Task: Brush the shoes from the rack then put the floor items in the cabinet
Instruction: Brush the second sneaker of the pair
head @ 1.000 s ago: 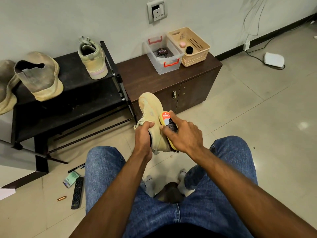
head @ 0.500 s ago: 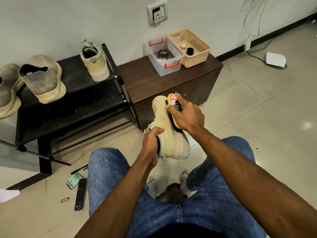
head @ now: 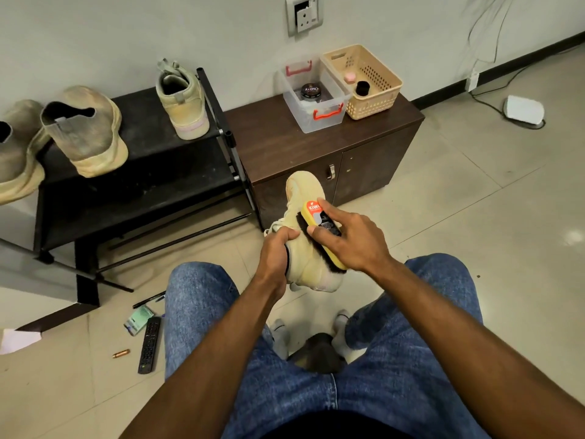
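I hold a pale yellow shoe (head: 308,264) above my knees, toe pointing away. My left hand (head: 275,251) grips it at the collar. My right hand (head: 351,239) grips a yellow shoe brush (head: 321,231), whose black bristles lie against the shoe's right side. On the black rack (head: 142,172) stand a matching pale shoe (head: 183,103) and two worn grey-beige shoes (head: 85,131). The brown cabinet (head: 316,153) stands right of the rack, doors closed. On the floor at my left lie a remote (head: 149,345), a green packet (head: 138,320), a pen (head: 148,300) and a small copper piece (head: 121,353).
On the cabinet top sit a clear box (head: 313,96) with a polish tin and a beige basket (head: 364,80) with small items. A white device (head: 524,109) with a cable lies on the floor at the far right. A white paper (head: 19,339) lies at the far left.
My right hand drew the brush back down the shoe's side after pushing it toward the toe half a second ago. The left hand kept its grip on the shoe.
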